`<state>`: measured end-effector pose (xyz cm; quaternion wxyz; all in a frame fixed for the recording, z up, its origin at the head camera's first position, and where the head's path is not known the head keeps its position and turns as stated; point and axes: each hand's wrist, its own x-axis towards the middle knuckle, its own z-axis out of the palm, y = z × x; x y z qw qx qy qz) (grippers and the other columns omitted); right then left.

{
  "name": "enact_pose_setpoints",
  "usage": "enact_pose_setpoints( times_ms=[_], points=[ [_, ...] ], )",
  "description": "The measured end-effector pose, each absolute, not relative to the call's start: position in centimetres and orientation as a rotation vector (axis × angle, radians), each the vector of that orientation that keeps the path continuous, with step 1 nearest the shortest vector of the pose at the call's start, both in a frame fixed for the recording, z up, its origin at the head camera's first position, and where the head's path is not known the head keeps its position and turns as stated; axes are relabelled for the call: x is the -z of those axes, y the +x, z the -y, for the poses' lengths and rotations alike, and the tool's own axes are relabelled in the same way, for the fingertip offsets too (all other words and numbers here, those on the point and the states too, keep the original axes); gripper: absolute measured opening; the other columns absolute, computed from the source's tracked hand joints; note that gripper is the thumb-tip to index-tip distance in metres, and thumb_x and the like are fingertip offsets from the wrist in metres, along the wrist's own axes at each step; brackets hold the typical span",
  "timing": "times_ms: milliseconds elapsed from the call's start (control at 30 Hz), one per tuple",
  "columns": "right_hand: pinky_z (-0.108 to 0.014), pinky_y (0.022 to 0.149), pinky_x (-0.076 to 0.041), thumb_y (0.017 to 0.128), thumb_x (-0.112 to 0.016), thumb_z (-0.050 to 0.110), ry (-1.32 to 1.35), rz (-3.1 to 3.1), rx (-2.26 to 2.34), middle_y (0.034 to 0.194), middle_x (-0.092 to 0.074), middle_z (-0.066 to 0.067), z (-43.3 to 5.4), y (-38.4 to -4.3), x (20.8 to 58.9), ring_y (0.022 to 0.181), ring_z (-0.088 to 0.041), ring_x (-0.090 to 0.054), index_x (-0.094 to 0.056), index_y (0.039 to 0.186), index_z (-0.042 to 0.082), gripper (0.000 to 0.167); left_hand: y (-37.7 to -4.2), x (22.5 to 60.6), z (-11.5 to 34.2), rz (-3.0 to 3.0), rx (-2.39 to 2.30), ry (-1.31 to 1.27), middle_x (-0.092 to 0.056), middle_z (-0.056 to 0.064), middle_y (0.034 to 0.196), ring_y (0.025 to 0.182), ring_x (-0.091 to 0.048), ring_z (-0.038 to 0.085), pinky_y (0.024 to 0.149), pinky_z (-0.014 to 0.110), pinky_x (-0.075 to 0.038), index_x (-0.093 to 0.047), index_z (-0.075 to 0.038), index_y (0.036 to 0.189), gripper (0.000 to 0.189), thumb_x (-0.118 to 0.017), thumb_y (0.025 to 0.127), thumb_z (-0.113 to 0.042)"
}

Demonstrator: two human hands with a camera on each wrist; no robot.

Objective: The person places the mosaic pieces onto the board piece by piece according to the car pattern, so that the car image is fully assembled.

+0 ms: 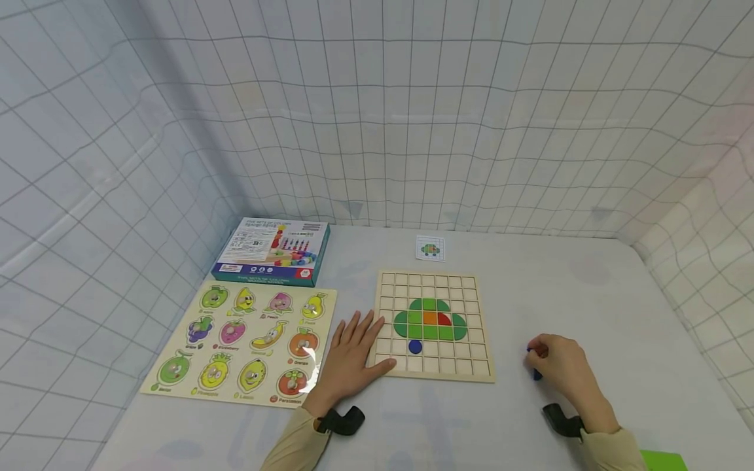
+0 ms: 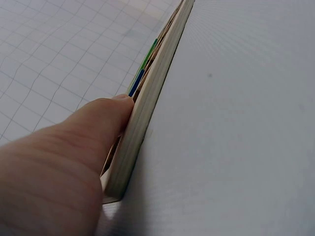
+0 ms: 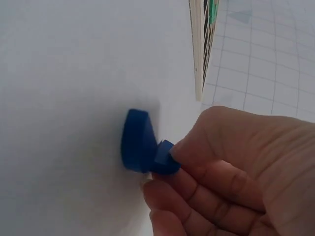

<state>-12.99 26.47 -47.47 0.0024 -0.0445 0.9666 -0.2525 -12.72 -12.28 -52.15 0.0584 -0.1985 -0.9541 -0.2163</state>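
A wooden grid board point(image 1: 434, 368) lies on the table, with green, orange and red pieces point(image 1: 430, 318) set in a car shape. Under the shape's left part sits a round blue piece point(image 1: 415, 347). My left hand point(image 1: 349, 363) rests with fingers spread at the board's left edge; in the left wrist view its thumb point(image 2: 106, 110) touches the board's top. To the right of the board, my right hand point(image 1: 559, 363) pinches a small blue piece point(image 3: 166, 157) between thumb and fingers. Another blue piece point(image 3: 135, 140), with a curved side, is on the table against it.
A small card point(image 1: 430, 248) with a car pattern lies behind the board. At the left are a fruit puzzle board point(image 1: 226, 307) and a toy box point(image 1: 271, 252) behind it. Something bright green point(image 1: 662, 460) shows at the front right edge.
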Motion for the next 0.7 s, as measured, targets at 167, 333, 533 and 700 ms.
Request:
enact_pose_setpoints(
  times_ms=[167,333,533,700],
  points=[
    [-0.032,0.055,-0.047,0.079,-0.070,-0.001,-0.179,-3.046,0.802,0.073,-0.064,-0.002,-26.8,-12.9,47.5,0.064,-0.016,-0.056,-0.069,0.085,-0.001,0.007,-12.7,52.1,12.3,2.890,0.651,-0.607,-0.025,0.008,0.154,0.142,-0.012,0.031,0.111,0.050,-0.004,-0.032,-0.015,0.150,0.081,-0.054,0.086,-0.060],
    [-0.032,0.058,-0.046,0.080,-0.071,-0.002,-0.196,-3.042,0.840,0.078,-0.065,-0.002,-27.0,-12.7,47.5,0.068,-0.016,-0.057,-0.071,0.089,0.000,0.010,-12.7,51.9,12.3,2.898,0.661,-0.598,-0.025,0.007,0.154,0.142,-0.012,0.030,0.111,0.050,-0.004,-0.032,-0.016,0.150,0.081,-0.054,0.086,-0.060],
    [-0.028,0.056,-0.046,0.079,-0.070,-0.006,-0.252,-2.996,0.967,0.083,-0.066,-0.004,-25.6,-12.6,47.2,0.069,-0.015,-0.055,-0.071,0.092,0.000,0.014,-12.7,51.8,12.2,2.907,0.660,-0.589,-0.025,0.007,0.154,0.142,-0.011,0.030,0.111,0.049,-0.004,-0.032,-0.016,0.150,0.081,-0.054,0.086,-0.060],
    [-0.027,0.058,-0.045,0.080,-0.071,-0.004,-0.310,-2.950,1.036,0.080,-0.064,0.002,-23.3,-13.2,46.8,0.069,-0.013,-0.053,-0.072,0.089,0.005,0.013,-12.7,51.8,12.2,2.908,0.662,-0.585,-0.025,0.007,0.154,0.142,-0.011,0.029,0.112,0.049,-0.004,-0.033,-0.016,0.150,0.081,-0.055,0.085,-0.060]
  ],
)
